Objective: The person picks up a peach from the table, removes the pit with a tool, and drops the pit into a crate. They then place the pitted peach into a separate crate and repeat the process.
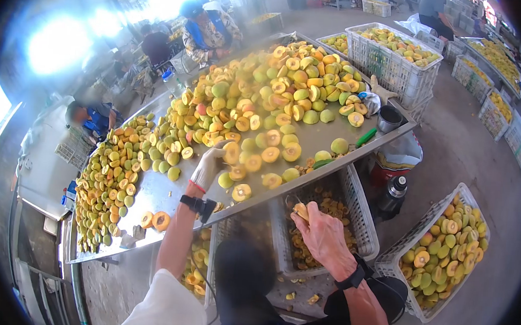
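Head view: gloved left hand [210, 166] curled on a halved yellow fruit [232, 153] on the table [167, 195], right hand [322, 233] pinching a fruit scrap [300, 211] over the pit crate [360, 221], which reads as mid-pitting, and the drop needs the pinch opened squarely above that crate.

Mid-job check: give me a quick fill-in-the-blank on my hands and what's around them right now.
1. The left hand wears a white ____ and reaches to fruit on the metal table.
2. The right hand, with a ____ wrist strap, holds a fruit piece over a crate.
3. The bottle stands on the ____.
Missing: glove; black; floor.
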Demonstrator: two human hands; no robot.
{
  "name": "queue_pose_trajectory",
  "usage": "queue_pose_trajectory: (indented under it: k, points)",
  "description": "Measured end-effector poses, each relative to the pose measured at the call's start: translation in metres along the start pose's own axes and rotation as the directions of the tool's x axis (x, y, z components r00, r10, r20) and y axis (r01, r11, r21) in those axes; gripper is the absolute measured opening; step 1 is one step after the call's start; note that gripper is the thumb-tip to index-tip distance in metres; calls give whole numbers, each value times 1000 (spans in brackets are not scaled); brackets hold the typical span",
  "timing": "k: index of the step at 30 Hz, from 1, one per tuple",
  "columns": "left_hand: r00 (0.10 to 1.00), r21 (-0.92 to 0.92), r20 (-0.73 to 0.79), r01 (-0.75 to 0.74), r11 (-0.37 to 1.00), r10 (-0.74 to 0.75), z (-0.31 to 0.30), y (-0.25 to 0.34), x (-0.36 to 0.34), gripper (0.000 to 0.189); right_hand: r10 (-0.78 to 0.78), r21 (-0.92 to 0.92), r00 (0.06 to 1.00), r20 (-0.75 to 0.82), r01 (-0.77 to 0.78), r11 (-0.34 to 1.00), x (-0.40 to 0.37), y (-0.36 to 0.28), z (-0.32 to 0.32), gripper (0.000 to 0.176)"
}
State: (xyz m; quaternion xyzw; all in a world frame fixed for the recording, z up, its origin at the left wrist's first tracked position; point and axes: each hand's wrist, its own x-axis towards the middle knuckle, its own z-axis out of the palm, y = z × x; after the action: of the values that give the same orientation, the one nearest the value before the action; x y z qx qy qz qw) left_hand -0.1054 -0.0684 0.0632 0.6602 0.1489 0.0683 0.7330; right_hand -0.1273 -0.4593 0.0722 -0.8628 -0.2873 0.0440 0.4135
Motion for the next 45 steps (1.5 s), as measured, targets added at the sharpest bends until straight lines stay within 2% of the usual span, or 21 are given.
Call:
queue_pose_trajectory:
  k: [2,4,5,7,9,10,12,14,17,18,21,26,27,31,33,36,39,42,43,44,45]
  points:
    - [990,-74,29,-136,988,138,37,14,-35,45,-64,60,996,-61,67,996,-4,-6,2,27]
    - [966,-36,105,-232,972,235,74,27,-57,39,-161,93,971,-175,179,979,-8,-8,4,28]
    - [951,43,168,-269,962,259,89,32,-64,39,-167,99,966,-199,189,977,-10,-9,3,26]
    - [949,-63,249,-182,981,192,122,38,-76,44,-173,108,954,-245,204,973,-12,-10,-4,24]
    - [945,-390,327,109,915,27,156,44,-87,51,-165,96,944,-287,199,975,-14,-9,-12,22]
    - [931,-292,359,48,955,63,175,55,-102,56,-158,97,939,-304,195,976,-14,-8,-14,22]
    - [972,-209,233,35,977,16,201,42,-103,58,-154,89,933,-324,193,977,-16,-4,-21,22]
    - [983,-62,185,3,998,8,229,46,-119,61,-112,97,945,-309,148,984,-17,1,-25,22]
    - [973,-169,211,-59,984,95,248,27,-114,61,-53,132,957,-286,94,987,-16,9,-28,21]
    - [962,-150,234,-105,983,138,249,22,-109,59,-34,147,960,-277,78,986,-15,13,-28,20]
    - [954,-171,217,-172,970,207,256,11,-102,56,-77,49,961,-265,93,994,-10,30,-14,15]
    - [978,-220,45,-191,957,206,274,2,-111,52,30,290,964,-263,49,956,-14,13,-13,15]
    - [975,-217,19,-210,953,220,275,0,-111,52,52,336,965,-256,38,941,-13,11,-12,15]
    - [951,-111,-79,-306,946,298,276,3,-114,50,-6,325,978,-209,75,943,-9,15,-2,18]
    - [923,-51,-107,-377,925,370,273,0,-111,50,-42,327,975,-217,113,938,-8,13,-2,27]
    - [913,-6,-139,-389,921,385,274,6,-118,50,55,322,996,-66,-31,946,-10,5,-13,31]
    - [901,77,-88,-420,904,425,270,4,-118,54,-108,306,989,-104,135,942,-14,19,-9,37]
    - [944,64,-78,-316,947,321,271,8,-126,56,-179,495,967,-182,247,833,-15,13,-13,30]
    - [954,67,-58,-291,954,295,269,10,-127,57,-43,649,998,48,2,761,-17,11,-20,36]
    - [959,78,-19,-280,957,282,266,12,-127,57,53,723,954,295,-259,640,-20,8,-30,43]
    - [963,88,21,-269,959,268,265,13,-125,57,68,741,900,431,-396,543,-22,7,-35,48]
